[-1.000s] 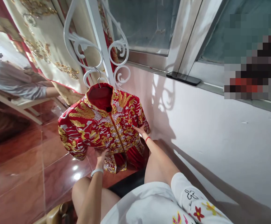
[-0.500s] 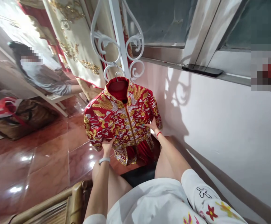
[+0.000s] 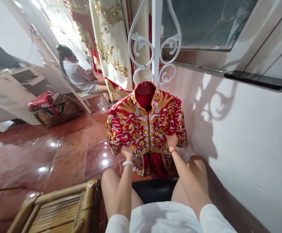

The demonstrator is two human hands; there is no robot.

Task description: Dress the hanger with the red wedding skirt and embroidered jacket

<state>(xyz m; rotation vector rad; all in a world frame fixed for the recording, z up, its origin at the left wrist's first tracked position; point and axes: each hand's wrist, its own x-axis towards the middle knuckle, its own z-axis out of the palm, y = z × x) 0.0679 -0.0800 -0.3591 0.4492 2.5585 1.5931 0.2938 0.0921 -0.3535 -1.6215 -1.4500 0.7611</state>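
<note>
A red jacket [image 3: 141, 129] with dense gold and silver embroidery faces me, its front closed down the middle. It is on a hanger [image 3: 146, 73] whose metal hook shows above the collar, by a white scrolled metal stand. My left hand [image 3: 127, 151] is closed on the jacket's lower side, beside the sleeve on the left. My right hand [image 3: 172, 141] grips the opposite side near the other sleeve, its thumb on the front. The other fingers of both hands are partly hidden by cloth. Red fabric hangs below the jacket's hem.
A bamboo seat [image 3: 55, 210] stands at lower left. Beyond it, a stuffed brown bag [image 3: 60, 110] lies on the tiled floor [image 3: 70, 161], near a seated person [image 3: 76, 72]. The white stand [image 3: 156, 38] rises behind the jacket. A dark flat object [image 3: 257, 81] rests on the right-hand ledge.
My view has turned left, so the jacket and stand appear farther right. Both hands keep hold of the jacket, and the right hand's fingers look more curled.
</note>
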